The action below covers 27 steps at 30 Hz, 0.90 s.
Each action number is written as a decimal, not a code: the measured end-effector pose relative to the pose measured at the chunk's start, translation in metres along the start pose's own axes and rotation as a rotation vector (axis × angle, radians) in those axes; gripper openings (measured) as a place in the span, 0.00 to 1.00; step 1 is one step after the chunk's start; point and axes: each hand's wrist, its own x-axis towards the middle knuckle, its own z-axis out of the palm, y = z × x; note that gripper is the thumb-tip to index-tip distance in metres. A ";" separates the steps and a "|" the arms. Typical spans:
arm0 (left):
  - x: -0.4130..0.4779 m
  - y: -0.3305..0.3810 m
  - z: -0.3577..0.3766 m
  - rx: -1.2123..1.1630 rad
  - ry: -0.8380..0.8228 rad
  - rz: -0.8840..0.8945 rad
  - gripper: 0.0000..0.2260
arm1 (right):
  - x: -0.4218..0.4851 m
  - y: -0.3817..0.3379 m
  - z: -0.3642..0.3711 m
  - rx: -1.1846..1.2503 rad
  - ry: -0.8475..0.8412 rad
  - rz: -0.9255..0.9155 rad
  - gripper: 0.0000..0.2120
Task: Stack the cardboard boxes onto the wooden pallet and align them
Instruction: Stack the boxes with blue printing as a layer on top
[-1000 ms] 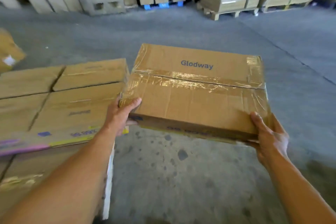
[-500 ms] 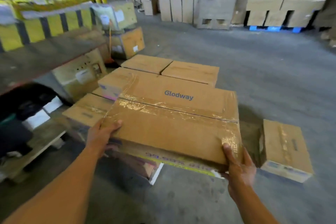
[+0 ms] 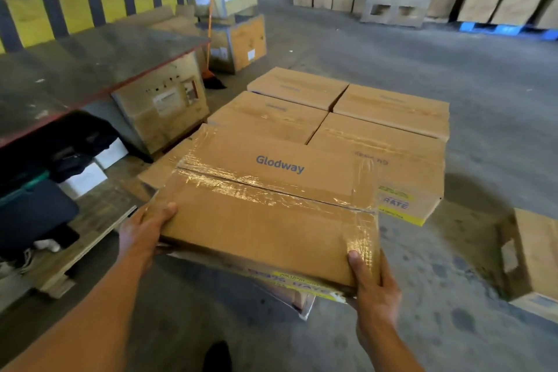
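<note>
Across the middle of the frame, on the grey floor (image 3: 453,54), stands the stack (image 3: 377,136) of boxes. Its top layer is four boxes laid two by two, their edges touching. Low in the centre of the frame, over the stack's near left corner, is the box (image 3: 271,220) marked "Glodway", with shiny tape along its seam and down its right end. Whether it already rests on what lies below or hangs just above it cannot be told. At the right edge of the frame a loose box (image 3: 534,254) lies on the floor, apart from the stack and cut off by the edge.

Both hands grasp the box at its near corners. The left hand (image 3: 142,232) holds the near left corner, thumb on top and fingers tucked under. The right hand (image 3: 373,284) holds the near right corner, thumb on the taped top and fingers beneath.

Half a second ago the box covered more of the stack; now all four tops show beyond it. The loose box, then wholly in view at lower right, has slid to the frame's edge. The grip is unchanged.
</note>
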 end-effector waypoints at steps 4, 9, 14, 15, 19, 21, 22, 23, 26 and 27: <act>0.119 0.016 -0.029 0.089 -0.035 -0.021 0.31 | -0.007 0.047 0.107 -0.042 0.099 0.056 0.44; 0.250 0.027 -0.045 0.127 -0.074 -0.087 0.28 | -0.012 0.073 0.218 -0.066 0.191 0.130 0.41; 0.344 0.011 -0.036 0.128 -0.128 -0.173 0.30 | 0.010 0.095 0.282 -0.143 0.245 0.145 0.43; 0.361 0.006 -0.032 0.131 -0.152 -0.192 0.29 | 0.017 0.097 0.292 -0.172 0.267 0.158 0.38; 0.405 -0.009 -0.013 0.112 -0.236 -0.241 0.28 | 0.039 0.100 0.317 -0.314 0.299 0.194 0.17; 0.420 -0.016 -0.002 0.098 -0.275 -0.256 0.26 | 0.048 0.101 0.325 -0.313 0.323 0.168 0.23; 0.426 -0.020 0.003 0.092 -0.286 -0.265 0.26 | 0.052 0.101 0.328 -0.295 0.334 0.163 0.27; 0.432 -0.024 0.008 0.091 -0.285 -0.275 0.26 | 0.056 0.103 0.332 -0.297 0.343 0.162 0.29; 0.446 -0.031 0.017 0.052 -0.252 -0.293 0.25 | 0.067 0.110 0.338 -0.291 0.369 0.188 0.35; 0.450 -0.033 0.019 0.049 -0.255 -0.296 0.23 | 0.070 0.110 0.340 -0.281 0.369 0.199 0.36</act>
